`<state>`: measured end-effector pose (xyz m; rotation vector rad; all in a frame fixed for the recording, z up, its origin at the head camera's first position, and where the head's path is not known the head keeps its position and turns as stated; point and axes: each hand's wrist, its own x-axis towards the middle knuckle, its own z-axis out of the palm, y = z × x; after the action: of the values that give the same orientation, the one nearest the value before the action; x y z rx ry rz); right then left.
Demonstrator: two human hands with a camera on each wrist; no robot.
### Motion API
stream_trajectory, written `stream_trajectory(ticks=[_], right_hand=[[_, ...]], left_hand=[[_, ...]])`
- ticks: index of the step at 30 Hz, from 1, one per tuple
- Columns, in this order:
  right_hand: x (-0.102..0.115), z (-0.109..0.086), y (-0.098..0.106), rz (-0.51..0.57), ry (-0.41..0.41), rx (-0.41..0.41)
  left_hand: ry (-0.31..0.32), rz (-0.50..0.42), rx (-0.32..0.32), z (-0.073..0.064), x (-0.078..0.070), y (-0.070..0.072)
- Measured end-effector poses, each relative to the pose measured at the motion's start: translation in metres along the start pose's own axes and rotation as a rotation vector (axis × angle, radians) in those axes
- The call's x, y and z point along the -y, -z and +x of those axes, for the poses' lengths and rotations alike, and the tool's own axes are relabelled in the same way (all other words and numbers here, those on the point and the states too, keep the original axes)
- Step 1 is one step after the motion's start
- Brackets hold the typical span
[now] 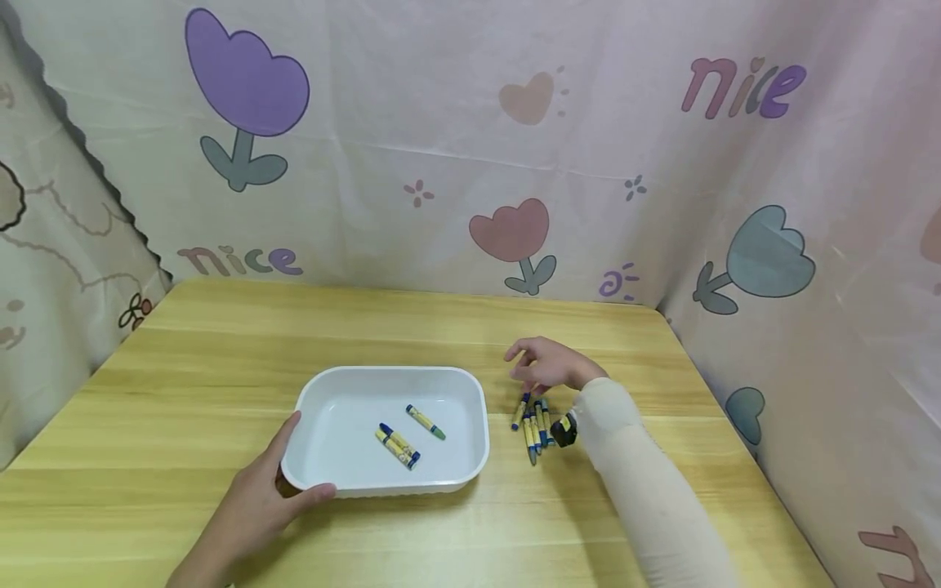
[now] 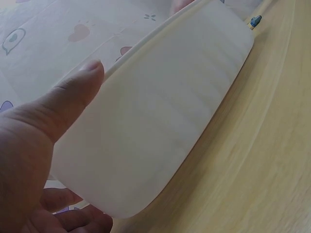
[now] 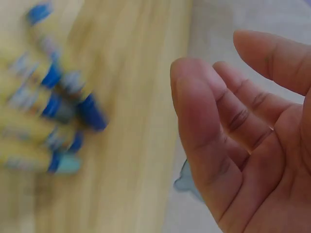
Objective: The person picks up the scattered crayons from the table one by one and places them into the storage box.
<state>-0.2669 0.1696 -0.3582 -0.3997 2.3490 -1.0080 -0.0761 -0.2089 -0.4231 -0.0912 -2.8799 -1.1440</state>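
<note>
A white plastic tray [image 1: 345, 474] stands on the table with three crayons in it. One green-tipped crayon [image 1: 425, 421] lies apart from two others [image 1: 398, 446], which lie side by side. My left hand [image 1: 253, 498] holds the tray's near left corner, the thumb [image 2: 80, 92] along the front wall and the fingers round the left side. To the tray's right is a small pile of yellow-wrapped crayons [image 1: 537, 425] with blue bands. Just beyond the pile hovers my right hand [image 1: 551, 363], its fingers loosely bent and nothing between them in the right wrist view.
The light wooden table [image 1: 220, 343] runs back to a printed curtain [image 1: 412, 98], which also hangs along both sides. A small black object [image 1: 564, 429] sits under my right wrist, beside the crayon pile.
</note>
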Motion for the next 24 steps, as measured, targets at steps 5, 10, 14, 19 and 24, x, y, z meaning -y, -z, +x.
stream_trajectory(ticks=[5,10,14,19,24], right_hand=[[-0.021,-0.008,0.004,0.003,-0.049,0.010],[-0.039,-0.013,0.003,0.003,-0.096,0.013],[-0.048,-0.015,0.001,0.004,-0.113,0.013],[-0.055,-0.016,0.000,-0.026,-0.144,0.015],[-0.058,-0.017,0.002,-0.029,-0.187,0.050]], left_hand=[[0.004,0.004,-0.003,0.000,-0.001,0.000],[0.003,0.005,-0.008,0.000,0.000,0.000],[0.003,0.005,-0.005,0.000,0.000,0.000],[0.003,0.004,-0.006,0.000,0.001,0.000],[0.001,0.008,-0.009,0.000,0.001,0.000]])
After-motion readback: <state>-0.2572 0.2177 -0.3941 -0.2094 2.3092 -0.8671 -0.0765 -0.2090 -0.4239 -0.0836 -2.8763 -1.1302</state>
